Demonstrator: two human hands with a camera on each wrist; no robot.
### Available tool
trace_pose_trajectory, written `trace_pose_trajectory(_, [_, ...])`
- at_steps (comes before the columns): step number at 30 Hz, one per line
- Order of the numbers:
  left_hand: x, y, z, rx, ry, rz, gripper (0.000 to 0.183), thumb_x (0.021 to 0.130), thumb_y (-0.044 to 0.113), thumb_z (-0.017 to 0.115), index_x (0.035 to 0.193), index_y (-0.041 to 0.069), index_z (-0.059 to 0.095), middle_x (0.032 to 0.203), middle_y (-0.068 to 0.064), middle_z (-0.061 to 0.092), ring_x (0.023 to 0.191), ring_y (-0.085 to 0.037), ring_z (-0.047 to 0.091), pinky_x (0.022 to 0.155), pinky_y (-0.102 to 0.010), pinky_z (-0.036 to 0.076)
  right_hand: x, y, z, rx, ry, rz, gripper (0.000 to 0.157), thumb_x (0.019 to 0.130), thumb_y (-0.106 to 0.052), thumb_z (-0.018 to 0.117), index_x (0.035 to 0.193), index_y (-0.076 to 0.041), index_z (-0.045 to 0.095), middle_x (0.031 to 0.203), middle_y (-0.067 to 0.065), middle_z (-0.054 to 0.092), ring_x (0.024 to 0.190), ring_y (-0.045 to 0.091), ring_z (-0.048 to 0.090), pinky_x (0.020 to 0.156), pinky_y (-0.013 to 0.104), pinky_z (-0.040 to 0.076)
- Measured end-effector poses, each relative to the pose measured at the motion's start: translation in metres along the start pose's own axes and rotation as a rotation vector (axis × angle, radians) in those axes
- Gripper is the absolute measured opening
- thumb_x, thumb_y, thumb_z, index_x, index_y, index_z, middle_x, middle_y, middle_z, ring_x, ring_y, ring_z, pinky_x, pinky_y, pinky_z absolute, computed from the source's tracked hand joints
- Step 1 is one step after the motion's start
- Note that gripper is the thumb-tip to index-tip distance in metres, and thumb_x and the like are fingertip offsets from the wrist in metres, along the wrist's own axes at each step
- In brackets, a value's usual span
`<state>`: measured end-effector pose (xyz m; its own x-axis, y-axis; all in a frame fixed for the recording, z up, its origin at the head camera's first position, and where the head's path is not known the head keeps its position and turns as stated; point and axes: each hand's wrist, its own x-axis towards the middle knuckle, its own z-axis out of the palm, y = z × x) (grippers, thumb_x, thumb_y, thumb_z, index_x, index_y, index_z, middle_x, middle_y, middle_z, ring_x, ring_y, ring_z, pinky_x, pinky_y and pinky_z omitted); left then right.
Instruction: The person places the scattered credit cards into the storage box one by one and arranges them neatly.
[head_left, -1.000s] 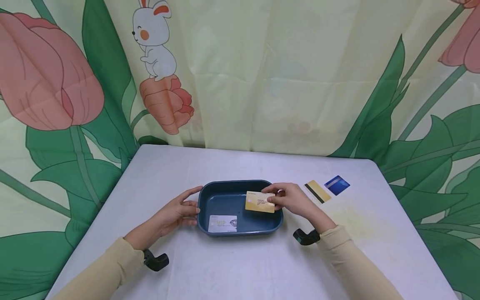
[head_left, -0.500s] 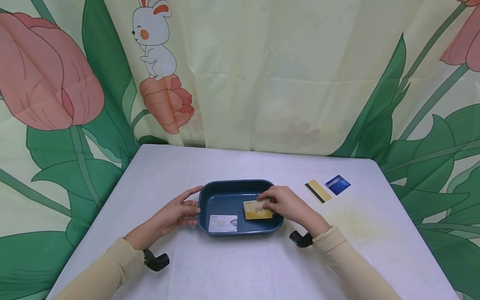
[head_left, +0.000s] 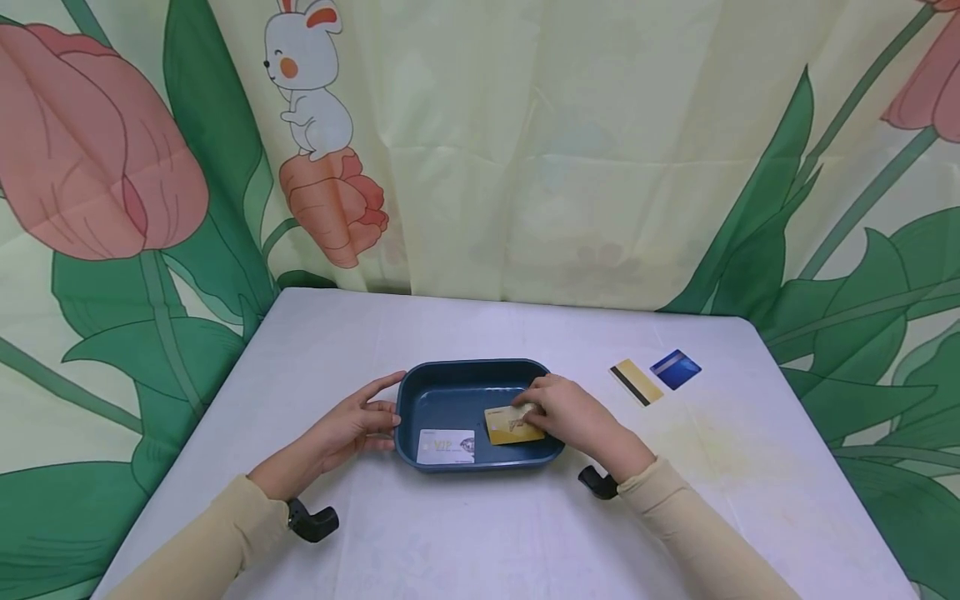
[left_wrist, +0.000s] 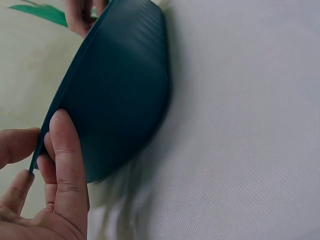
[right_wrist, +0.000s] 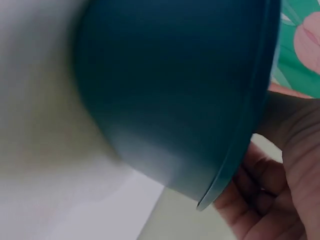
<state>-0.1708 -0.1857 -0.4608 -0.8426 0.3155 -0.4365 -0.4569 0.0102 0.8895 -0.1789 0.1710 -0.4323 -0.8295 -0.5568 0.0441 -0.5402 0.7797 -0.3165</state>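
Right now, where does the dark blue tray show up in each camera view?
Head: the dark blue tray sits horizontally centered, below mid-frame.
Left wrist: its outer wall fills the upper left, cut off by the top edge.
Right wrist: its outside spans the upper middle, also cut off above.
Shared landmark: the white tabletop: around the tray, then right of it, then left.

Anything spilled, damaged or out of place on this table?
Yes: a faint yellowish patch marks the white tablecloth right of the tray, beyond the right sleeve. It looks like a stain, though it might be printed.
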Motion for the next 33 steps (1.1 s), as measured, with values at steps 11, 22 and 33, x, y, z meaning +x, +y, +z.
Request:
trace_pose_trajectory(11, [-0.001,-0.001,-0.002,0.003,0.005,0.000,0.081,0.095,-0.001,0.066,0.162,0.027,0.032,0.109,-0.011,0.063,0.081,-0.020,0.070,0.071,-0.030,0.063,-0.003,0.004,0.005,-0.206,0.073,-0.119,0.020,0.085,-0.023,0.085,0.105,-0.023,0.082,0.097,-0.007,0.075,0.090,0.014,0.056,0.078,0.032,0.038])
trace_pose_trajectory(22, [0.000,-0.001,-0.001,0.001,0.010,-0.006,0.080,0.095,-0.001,0.066,0.162,0.027,0.033,0.109,-0.010,0.062,0.080,-0.019,0.069,0.071,-0.030,0.063,-0.007,0.005,0.014,-0.252,0.053,-0.123,0.020,0.085,-0.031,0.086,0.104,-0.027,0.080,0.095,-0.010,0.077,0.081,0.013,0.045,0.078,0.034,0.034])
trace_pose_trajectory(33, [-0.001,0.000,-0.001,0.000,0.004,-0.002,0.081,0.095,-0.001,0.066,0.162,0.027,0.032,0.109,-0.010,0.063,0.080,-0.020,0.070,0.071,-0.030,0.063,-0.007,0.002,0.017,-0.250,-0.008,-0.082,0.016,0.084,-0.030,0.086,0.098,-0.028,0.078,0.076,-0.013,0.070,0.073,0.012,0.041,0.076,0.036,0.033])
